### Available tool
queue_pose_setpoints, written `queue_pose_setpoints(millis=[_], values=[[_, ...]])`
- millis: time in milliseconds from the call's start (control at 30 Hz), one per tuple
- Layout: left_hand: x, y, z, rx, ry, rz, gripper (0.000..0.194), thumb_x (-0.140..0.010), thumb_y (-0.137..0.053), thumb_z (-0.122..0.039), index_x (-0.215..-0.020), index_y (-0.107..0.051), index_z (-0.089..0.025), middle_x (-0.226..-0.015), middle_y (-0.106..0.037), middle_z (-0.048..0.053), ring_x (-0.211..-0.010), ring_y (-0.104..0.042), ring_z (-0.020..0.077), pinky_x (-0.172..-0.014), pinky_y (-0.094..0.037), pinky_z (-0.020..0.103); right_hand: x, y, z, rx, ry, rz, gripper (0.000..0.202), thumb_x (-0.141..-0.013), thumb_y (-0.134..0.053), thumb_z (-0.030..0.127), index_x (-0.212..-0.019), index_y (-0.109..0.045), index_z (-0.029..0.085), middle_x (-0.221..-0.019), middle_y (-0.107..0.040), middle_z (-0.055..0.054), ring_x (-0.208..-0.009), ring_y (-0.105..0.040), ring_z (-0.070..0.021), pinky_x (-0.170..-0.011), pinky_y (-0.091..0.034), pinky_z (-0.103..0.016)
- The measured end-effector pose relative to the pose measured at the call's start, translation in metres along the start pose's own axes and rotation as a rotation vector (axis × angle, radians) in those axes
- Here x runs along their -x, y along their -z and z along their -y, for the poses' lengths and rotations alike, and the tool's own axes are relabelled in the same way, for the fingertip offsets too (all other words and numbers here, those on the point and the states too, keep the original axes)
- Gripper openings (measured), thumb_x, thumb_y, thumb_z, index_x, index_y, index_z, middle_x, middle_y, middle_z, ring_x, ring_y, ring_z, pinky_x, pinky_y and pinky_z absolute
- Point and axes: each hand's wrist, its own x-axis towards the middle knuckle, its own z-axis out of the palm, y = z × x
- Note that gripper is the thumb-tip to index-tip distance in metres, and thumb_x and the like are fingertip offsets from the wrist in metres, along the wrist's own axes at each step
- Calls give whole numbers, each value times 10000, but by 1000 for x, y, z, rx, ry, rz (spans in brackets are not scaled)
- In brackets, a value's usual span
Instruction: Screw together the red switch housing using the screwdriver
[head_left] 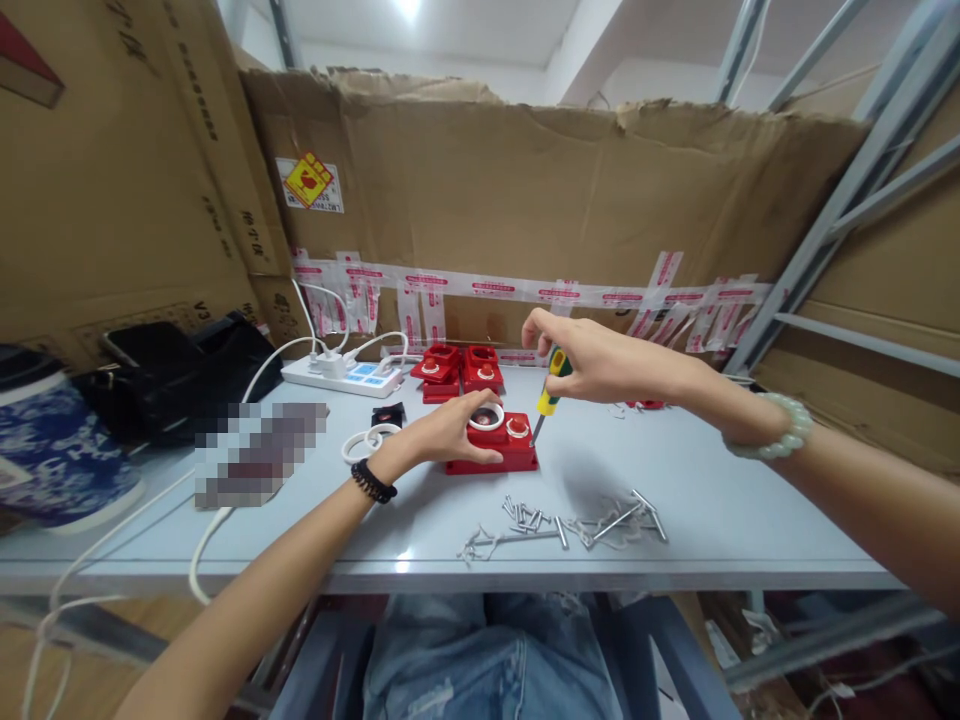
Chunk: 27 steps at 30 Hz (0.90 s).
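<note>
A red box-shaped device (pixel 495 461) with a white-ringed round window and a red button rests on the grey table. My left hand (pixel 448 428) is curved round its left side, fingers at the top and thumb along the front. In my right hand (pixel 585 352) is a yellow and green screwdriver (pixel 553 380), tilted, its tip down at the device's right-hand edge. Whether the tip sits in a screw is too small to tell. Nearer to me lie several loose screws (pixel 525 516) and T-shaped metal rods (pixel 622 524) with thin cords or chains.
More red devices (pixel 439 372) stand behind, near a white power strip (pixel 345 376) with plugged cables. White rings (pixel 361 446) and a small black part (pixel 387 415) lie to the left. A patterned cup (pixel 64 450) and a black bag (pixel 202 355) stand far left; cardboard (pixel 480 200) walls the back.
</note>
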Motion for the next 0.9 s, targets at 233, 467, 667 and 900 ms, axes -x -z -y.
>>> queue_pose_setpoints(millis=[233,467,667,900], values=[[1,0,0,20,12,2,662,-616,-697,-511,-1166,-457,-233,-1209,-537,80,-1070,-527,265,-898,-424,385,-4,-10,-1,27,-5,-110,220,-715,-490,172,-929,-441,178,-828,-592,-63,-716,-510,-166,-615,-360,-290],[0,-1,2,4,-1,1,661,-632,-694,-502,-1180,-442,-232,-1215,-528,80,-1078,-521,259,-915,-419,383,-3,-2,1,-121,45,-223,239,-654,-492,109,-884,-480,175,-785,-630,-40,-683,-541,-146,-588,-386,-268],[0,-2,3,-19,-20,-4,643,-638,-693,-497,-1165,-450,-221,-1198,-540,82,-1070,-527,257,-915,-419,376,2,4,7,-10,-49,-126,131,-724,-496,192,-804,-597,167,-611,-617,-39,-611,-551,-156,-587,-390,-297],[1,-1,0,-9,6,3,672,-632,-699,-484,-1187,-429,-216,-1203,-537,93,-1068,-528,255,-916,-422,382,-21,-51,-8,56,-226,433,311,-724,-520,383,-563,-608,132,-530,-591,-74,-447,-513,-143,-434,-376,-272]])
